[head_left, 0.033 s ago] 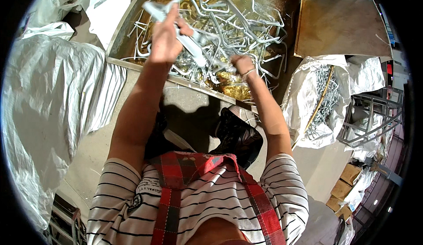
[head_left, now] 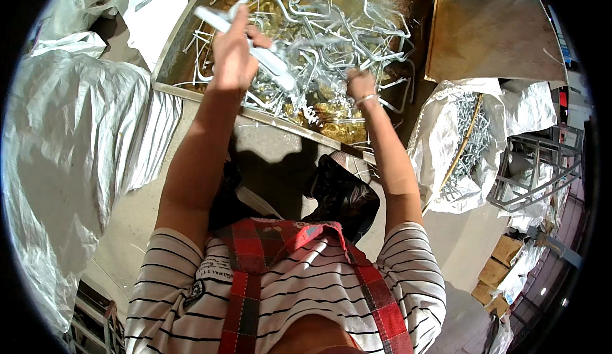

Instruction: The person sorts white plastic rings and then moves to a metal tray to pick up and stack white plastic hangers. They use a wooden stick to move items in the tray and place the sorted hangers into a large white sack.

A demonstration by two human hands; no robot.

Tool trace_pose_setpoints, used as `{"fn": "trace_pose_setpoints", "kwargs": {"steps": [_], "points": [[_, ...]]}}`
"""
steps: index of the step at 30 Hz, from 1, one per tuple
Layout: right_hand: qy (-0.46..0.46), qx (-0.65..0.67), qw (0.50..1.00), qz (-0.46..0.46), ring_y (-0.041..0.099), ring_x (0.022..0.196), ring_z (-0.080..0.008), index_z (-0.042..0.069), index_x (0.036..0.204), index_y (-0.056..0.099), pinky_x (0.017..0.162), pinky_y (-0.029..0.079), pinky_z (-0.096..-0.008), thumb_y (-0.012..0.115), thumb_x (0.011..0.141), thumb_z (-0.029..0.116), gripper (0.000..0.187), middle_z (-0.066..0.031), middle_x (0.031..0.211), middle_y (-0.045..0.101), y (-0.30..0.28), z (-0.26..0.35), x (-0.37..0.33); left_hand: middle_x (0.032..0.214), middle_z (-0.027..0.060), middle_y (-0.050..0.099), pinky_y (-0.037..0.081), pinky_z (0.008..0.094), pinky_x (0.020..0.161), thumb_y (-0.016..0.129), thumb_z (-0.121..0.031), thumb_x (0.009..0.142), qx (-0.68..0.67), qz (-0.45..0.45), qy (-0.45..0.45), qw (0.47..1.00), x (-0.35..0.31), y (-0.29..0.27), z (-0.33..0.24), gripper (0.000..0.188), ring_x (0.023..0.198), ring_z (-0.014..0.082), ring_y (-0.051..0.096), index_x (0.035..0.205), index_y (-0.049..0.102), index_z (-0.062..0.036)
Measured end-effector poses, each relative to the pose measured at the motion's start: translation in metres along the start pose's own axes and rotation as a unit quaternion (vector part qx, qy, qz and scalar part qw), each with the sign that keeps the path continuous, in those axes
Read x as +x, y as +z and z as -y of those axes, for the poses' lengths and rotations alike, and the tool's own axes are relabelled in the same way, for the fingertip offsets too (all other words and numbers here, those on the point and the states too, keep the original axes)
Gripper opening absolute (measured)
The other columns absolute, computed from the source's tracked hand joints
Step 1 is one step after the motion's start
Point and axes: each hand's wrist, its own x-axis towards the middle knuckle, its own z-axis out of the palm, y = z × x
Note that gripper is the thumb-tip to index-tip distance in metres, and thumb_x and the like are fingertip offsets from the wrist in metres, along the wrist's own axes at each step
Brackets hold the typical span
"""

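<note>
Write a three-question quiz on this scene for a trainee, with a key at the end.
1. Multiple choice: which holds the pale grey bar?
A) left grip
B) right grip
C) neither
2. True or false: the open white sack holding small metal pieces stands to the left of the tray.
3. Fill in: the red plaid apron is worn over a white shirt patterned with dark ____.

Key: 1. A. 2. False; it stands to the right. 3. Stripes.
</note>
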Motion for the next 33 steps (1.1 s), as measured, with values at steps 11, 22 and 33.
{"fn": "trace_pose_setpoints", "kwargs": {"steps": [11,22,33], "points": [[-0.301,-0.019,0.953,0.002,0.050,0.053,-0.0128,-0.001,0.082,0.056,0.051,0.042,-0.0295,0.049,0.089,0.018,0.022,-0.0053,0.059,0.054,0.024,0.124,-0.048,0.089,0.0151,0.058,0.045,0.0166,0.048,0.060,-0.030,0.085,0.235,0.167,-0.043,0.956,0.027,-0.024,0.013,0.044,0.064,0.0092,0.053,0.106,0.047,0.0056],[-0.196,-0.448,0.866,0.099,0.057,0.093,-0.0372,0.004,0.109,0.055,0.081,0.046,-0.0407,0.057,0.081,0.029,0.038,-0.0234,0.101,0.059,0.132,0.061,0.072,0.079,0.0143,0.064,0.045,0.0240,0.054,0.059,-0.005,0.083,0.187,-0.115,0.205,0.954,0.027,-0.047,-0.053,0.023,0.058,0.0140,0.059,0.103,0.052,0.0053],[-0.426,-0.506,0.737,0.137,0.060,0.090,-0.0284,0.008,0.098,0.054,0.075,0.049,-0.0404,0.050,0.080,0.013,0.019,-0.0121,0.092,0.062,0.142,0.158,0.011,0.060,0.0021,0.051,0.037,0.0209,0.044,0.058,-0.009,0.084,0.286,-0.198,0.258,0.902,0.024,-0.047,-0.075,0.024,0.049,0.0077,0.046,0.103,0.057,0.0049]]}}
